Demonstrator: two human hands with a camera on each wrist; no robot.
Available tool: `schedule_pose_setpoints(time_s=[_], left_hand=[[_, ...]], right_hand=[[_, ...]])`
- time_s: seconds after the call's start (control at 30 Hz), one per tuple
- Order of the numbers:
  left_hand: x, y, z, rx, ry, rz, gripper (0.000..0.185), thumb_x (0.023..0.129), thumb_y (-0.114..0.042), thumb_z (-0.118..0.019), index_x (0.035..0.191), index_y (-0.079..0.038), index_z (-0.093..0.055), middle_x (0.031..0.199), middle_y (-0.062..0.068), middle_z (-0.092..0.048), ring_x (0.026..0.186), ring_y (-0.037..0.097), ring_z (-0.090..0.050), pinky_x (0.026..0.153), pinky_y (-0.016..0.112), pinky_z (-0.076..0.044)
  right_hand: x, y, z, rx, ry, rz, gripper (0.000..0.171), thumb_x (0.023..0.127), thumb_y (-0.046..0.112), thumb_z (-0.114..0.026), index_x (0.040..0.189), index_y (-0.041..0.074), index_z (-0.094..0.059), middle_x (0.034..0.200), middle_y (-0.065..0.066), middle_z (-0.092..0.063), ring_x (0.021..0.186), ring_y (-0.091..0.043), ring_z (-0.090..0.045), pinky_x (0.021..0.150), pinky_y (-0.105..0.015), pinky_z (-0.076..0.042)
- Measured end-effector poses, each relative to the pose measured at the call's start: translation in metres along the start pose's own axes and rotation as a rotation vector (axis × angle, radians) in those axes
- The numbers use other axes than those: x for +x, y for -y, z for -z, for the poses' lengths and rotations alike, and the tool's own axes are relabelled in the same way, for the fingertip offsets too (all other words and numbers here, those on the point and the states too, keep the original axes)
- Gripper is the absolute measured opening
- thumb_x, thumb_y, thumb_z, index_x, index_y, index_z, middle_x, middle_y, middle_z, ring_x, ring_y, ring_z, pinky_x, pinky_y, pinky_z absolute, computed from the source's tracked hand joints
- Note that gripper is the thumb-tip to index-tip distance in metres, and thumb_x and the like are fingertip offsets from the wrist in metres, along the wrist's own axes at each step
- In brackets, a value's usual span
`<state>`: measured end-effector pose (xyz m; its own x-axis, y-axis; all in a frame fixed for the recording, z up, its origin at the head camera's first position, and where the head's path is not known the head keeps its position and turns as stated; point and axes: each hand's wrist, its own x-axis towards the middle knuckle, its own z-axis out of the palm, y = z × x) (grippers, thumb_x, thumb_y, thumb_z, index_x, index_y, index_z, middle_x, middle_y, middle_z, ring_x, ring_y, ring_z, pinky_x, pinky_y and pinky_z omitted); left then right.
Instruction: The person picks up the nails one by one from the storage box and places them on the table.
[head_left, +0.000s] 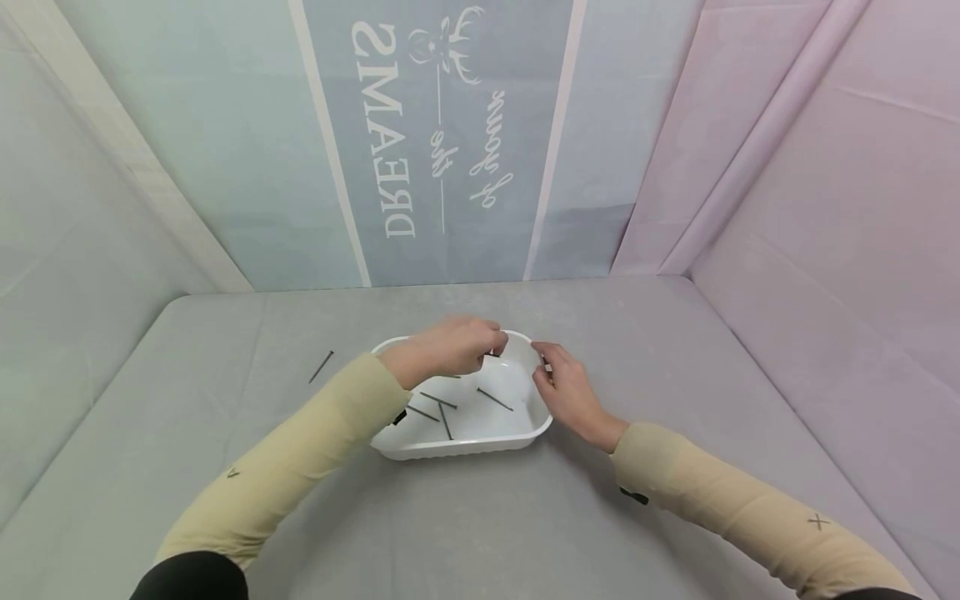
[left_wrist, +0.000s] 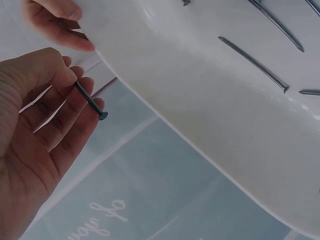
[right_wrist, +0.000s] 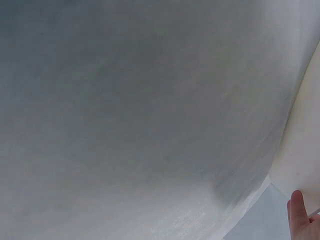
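My left hand (head_left: 459,346) is over the far part of a white tray (head_left: 465,450). It pinches one dark nail (left_wrist: 90,100) between thumb and fingers, the flat head pointing out past the fingertips. At the tray's right end, my right hand (head_left: 573,392) holds the rim, fingers and thumb set at the edge. In the right wrist view, one finger (right_wrist: 298,210) lies along the tray's outer wall (right_wrist: 302,145). Several nails lie scattered on the tray floor, among them a nail (head_left: 495,400) on the right side. My left forearm hides the tray's left end.
A single loose nail (head_left: 321,367) lies on the grey table cover (head_left: 465,533), left of the tray. Behind the table hangs a blue-grey cloth (head_left: 465,258) with white lettering. Pale cloth walls stand at both sides.
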<state>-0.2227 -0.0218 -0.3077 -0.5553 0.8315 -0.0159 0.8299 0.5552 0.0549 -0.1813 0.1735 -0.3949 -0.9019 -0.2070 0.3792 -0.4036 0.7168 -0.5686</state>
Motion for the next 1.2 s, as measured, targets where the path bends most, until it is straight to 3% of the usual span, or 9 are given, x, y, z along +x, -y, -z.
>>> schedule_pose_setpoints(time_s=[0.47, 0.77, 1.2], left_hand=[[-0.015, 0.007, 0.021, -0.085, -0.135, 0.004, 0.025, 0.076, 0.01, -0.051, 0.087, -0.009, -0.063, 0.084, 0.001, -0.06, 0.069, 0.013, -0.053, 0.061, 0.023, -0.046], [-0.026, 0.014, 0.031, -0.097, -0.249, -0.031, 0.024, 0.072, 0.012, -0.051, 0.081, -0.008, -0.062, 0.077, 0.002, -0.058, 0.066, 0.015, -0.052, 0.058, 0.024, -0.045], [-0.045, 0.02, 0.046, -0.118, -0.373, 0.005, 0.023, 0.073, 0.009, -0.052, 0.084, -0.008, -0.062, 0.083, 0.001, -0.062, 0.068, 0.015, -0.054, 0.057, 0.027, -0.046]], right_hand=[[0.0, -0.002, -0.001, -0.021, 0.004, -0.005, 0.037, 0.086, 0.001, -0.044, 0.121, -0.004, -0.052, 0.115, -0.017, -0.056, 0.092, -0.024, -0.059, 0.07, -0.031, -0.054], [0.0, -0.003, -0.001, -0.025, -0.004, 0.005, 0.036, 0.086, 0.001, -0.044, 0.12, -0.004, -0.053, 0.115, -0.017, -0.056, 0.092, -0.025, -0.059, 0.071, -0.031, -0.054], [-0.001, -0.002, -0.001, -0.038, -0.004, 0.006, 0.036, 0.086, 0.002, -0.044, 0.12, -0.004, -0.053, 0.115, -0.016, -0.057, 0.091, -0.024, -0.059, 0.07, -0.03, -0.054]])
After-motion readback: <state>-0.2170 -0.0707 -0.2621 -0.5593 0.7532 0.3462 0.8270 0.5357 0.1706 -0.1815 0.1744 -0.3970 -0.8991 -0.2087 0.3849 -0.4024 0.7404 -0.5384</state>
